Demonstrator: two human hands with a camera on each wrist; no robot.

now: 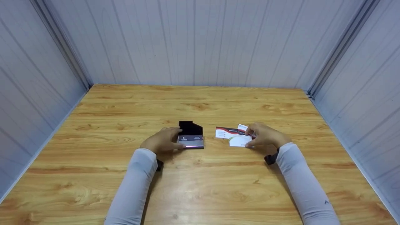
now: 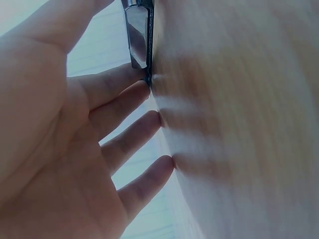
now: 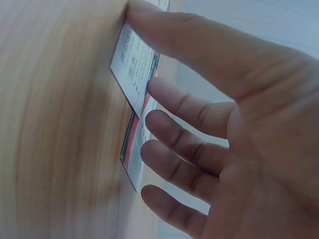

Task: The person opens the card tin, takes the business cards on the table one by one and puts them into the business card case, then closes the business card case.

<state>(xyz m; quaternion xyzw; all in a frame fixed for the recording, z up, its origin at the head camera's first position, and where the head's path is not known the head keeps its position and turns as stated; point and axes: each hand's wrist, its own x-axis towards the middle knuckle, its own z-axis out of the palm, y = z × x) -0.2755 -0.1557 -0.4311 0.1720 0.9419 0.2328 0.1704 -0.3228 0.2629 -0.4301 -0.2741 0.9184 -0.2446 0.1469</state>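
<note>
A card case (image 1: 191, 145) lies on the wooden table with its black lid (image 1: 190, 128) folded open toward the back. A dark business card (image 1: 191, 138) with a white logo shows inside it. My left hand (image 1: 163, 139) holds the case at its left end between thumb and index finger; the other fingertips touch the table. To the right, my right hand (image 1: 265, 136) pinches a white business card (image 1: 238, 141) across its edges. Partly beneath it lies a red, black and white business card (image 1: 221, 132), and another small white card (image 1: 242, 127) pokes out behind.
The wood-grain table (image 1: 197, 181) meets a pale panelled wall (image 1: 193, 43) at the back. Similar panels stand along the left and right sides. A strip of table separates the case from the cards.
</note>
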